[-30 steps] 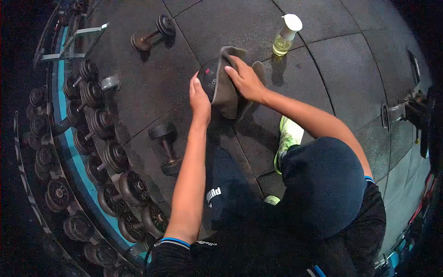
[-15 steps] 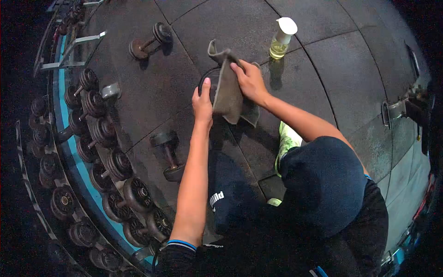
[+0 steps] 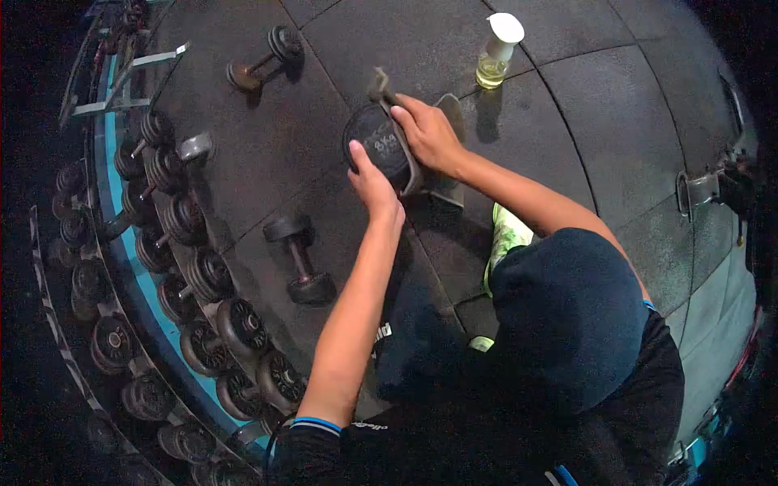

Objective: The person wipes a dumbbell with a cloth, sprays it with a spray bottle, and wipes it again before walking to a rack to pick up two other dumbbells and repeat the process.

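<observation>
I see black weight disc (image 3: 378, 134), marked 8 kg, at upper centre of frame; my left hand (image 3: 374, 188) partly open at disc's lower-left edge, thumb across face, other fingers mostly hidden; my right hand (image 3: 429, 138) curled, gripping grey cloth (image 3: 413, 172) against disc's right side; white-topped bottle (image 3: 496, 55) right of cloth; dumbbell (image 3: 301, 257) on floor, left of centre.
</observation>
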Tool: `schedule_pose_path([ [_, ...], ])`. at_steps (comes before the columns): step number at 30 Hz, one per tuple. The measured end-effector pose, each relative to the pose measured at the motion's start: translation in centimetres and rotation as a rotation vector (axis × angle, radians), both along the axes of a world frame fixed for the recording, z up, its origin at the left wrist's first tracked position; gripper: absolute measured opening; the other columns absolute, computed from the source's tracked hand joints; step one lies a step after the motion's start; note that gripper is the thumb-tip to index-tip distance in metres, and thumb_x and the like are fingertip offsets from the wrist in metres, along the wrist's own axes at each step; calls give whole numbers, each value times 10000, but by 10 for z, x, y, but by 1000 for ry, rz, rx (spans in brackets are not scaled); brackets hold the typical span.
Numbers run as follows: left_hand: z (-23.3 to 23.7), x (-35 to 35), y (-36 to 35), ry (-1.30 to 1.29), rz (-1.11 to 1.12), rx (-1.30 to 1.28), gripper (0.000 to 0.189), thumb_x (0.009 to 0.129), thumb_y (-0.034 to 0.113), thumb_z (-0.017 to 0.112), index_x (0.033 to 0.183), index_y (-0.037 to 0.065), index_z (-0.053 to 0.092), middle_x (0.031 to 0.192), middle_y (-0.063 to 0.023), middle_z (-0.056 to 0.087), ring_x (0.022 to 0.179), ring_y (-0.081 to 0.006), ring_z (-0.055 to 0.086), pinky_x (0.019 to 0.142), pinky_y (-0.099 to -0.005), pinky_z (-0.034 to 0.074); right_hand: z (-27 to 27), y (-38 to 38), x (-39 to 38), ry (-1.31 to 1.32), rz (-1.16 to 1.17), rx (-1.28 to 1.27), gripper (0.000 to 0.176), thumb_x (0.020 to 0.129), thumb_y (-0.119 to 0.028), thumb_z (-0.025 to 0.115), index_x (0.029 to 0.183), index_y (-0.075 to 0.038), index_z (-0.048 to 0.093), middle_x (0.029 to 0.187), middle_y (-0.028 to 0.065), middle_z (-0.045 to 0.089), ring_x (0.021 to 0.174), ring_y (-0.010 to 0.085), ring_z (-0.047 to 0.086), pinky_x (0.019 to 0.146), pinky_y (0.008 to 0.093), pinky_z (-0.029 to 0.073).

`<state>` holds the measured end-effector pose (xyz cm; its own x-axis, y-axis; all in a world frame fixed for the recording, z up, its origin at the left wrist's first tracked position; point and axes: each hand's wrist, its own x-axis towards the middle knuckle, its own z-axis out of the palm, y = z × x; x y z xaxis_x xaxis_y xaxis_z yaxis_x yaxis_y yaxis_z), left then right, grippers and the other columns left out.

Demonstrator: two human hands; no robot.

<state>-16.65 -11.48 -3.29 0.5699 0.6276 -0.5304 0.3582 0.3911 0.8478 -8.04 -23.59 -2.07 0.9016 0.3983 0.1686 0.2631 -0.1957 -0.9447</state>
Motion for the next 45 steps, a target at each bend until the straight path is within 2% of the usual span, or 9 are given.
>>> schedule_pose_path([
  [6, 26, -3, -14, 112, -17, 132, 1048, 954, 716, 482, 1551, -100, 206, 1586, -273, 325, 1464, -370, 349, 1188, -426, 294, -3, -35, -41, -611, 204, -327, 493, 935, -177, 642, 1400, -39, 555, 1530, 136, 487, 1468, 338, 390, 1175, 517, 326],
  [13, -17, -39, 7, -356, -243, -148, 636, 1095, 493, 342, 1535, 35, 328, 1502, -146, 462, 1368, -260, 482, 1115, -402, 403, 1, -34, -54, -762, 424, -422, 595, 959, -280, 583, 1502, -71, 460, 1590, 69, 424, 1494, 237, 363, 1207, 508, 257],
  [19, 1, -40, 21, -386, -365, -216, 520, 1103, 418, 344, 1467, 61, 442, 1445, -74, 526, 1302, -227, 537, 1095, -382, 416, 8, -20, -35, -851, 550, -428, 583, 984, -335, 528, 1489, -51, 459, 1591, 81, 419, 1495, 258, 349, 1211, 478, 270],
  [27, -6, -16, 19, -427, -371, -303, 787, 1051, 616, 366, 1553, 24, 230, 1573, -152, 339, 1438, -265, 361, 1211, -416, 253, 12, -3, 3, -268, 78, -72, 425, 1064, -262, 466, 1404, -20, 546, 1446, 218, 546, 1382, 380, 478, 1130, 401, 392],
  [30, 2, -26, 9, -281, -318, -243, 985, 1004, 707, 361, 1615, 18, 9, 1677, -188, 104, 1548, -284, 145, 1253, -405, 139, 26, 10, 64, 341, 351, -260, 470, 1077, -342, 430, 1287, 38, 611, 1303, 245, 641, 1265, 372, 583, 1074, 377, 429],
  [33, -25, -31, 16, -167, -405, -42, 1035, 976, 776, 256, 1610, -6, 15, 1685, -207, -123, 1553, -270, -173, 1247, -398, -64, 4, 9, 74, 289, 347, -118, 547, 1081, -403, 402, 1175, 80, 642, 1167, 225, 703, 1166, 323, 641, 1027, 366, 446],
  [38, -39, -33, 15, -184, -400, -63, 1042, 976, 781, 224, 1596, -48, 112, 1678, -231, -129, 1544, -297, -205, 1240, -409, -104, -13, 2, -26, 109, -222, 79, 549, 1046, -383, 506, 1395, 40, 504, 1334, 197, 613, 1306, 281, 551, 1100, 364, 391],
  [39, -44, -34, 16, -175, -387, -69, 1040, 977, 779, 221, 1596, -50, 114, 1677, -235, -125, 1544, -302, -202, 1241, -411, -99, -24, -1, -42, 58, -215, 91, 648, 1010, -349, 592, 1514, -7, 370, 1401, 213, 559, 1360, 294, 500, 1128, 370, 365],
  [45, -36, -33, 22, -213, -494, -68, 1024, 982, 764, 247, 1573, -61, 111, 1654, -229, 16, 1522, -304, -87, 1236, -409, -20, -24, 2, -42, 348, -257, 115, 675, 950, -334, 707, 1463, 8, 430, 1296, 166, 625, 1190, 226, 593, 1031, 349, 448],
])
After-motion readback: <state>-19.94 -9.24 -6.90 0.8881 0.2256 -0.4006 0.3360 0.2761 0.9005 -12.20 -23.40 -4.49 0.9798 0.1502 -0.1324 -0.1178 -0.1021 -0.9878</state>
